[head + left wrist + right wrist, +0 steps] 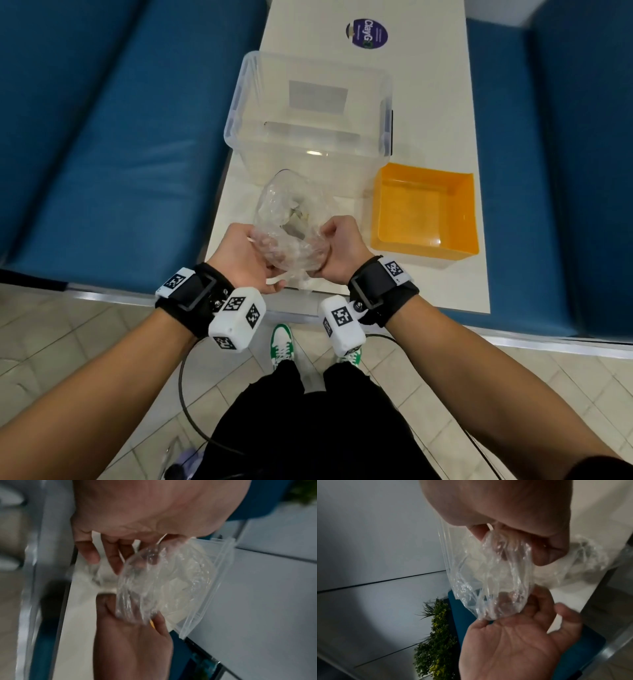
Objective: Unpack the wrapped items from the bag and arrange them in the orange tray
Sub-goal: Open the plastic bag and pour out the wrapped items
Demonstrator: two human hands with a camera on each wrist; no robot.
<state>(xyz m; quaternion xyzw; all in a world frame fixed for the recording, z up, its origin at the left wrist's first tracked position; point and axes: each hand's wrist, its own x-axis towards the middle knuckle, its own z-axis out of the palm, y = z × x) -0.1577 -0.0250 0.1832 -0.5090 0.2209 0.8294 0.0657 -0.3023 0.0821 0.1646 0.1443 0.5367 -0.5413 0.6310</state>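
A crumpled clear plastic bag (291, 222) lies at the near edge of the white table (428, 291), with pale and grey wrapped shapes dimly showing through it. My left hand (265, 262) grips the bag's near left edge and my right hand (323, 253) grips its near right edge, each with curled fingers. In the left wrist view my left fingers (111, 559) pinch the bag (154, 588). In the right wrist view my right hand (530, 545) bunches the film of the bag (488, 581). The orange tray (378, 205) stands to the right with nothing in it.
A large clear storage bin (239, 113) stands just behind the bag, close to the tray's far left corner. A round purple sticker (366, 34) lies at the table's far end. Blue benches (102, 137) flank the narrow table. A green plant (436, 635) shows in the right wrist view.
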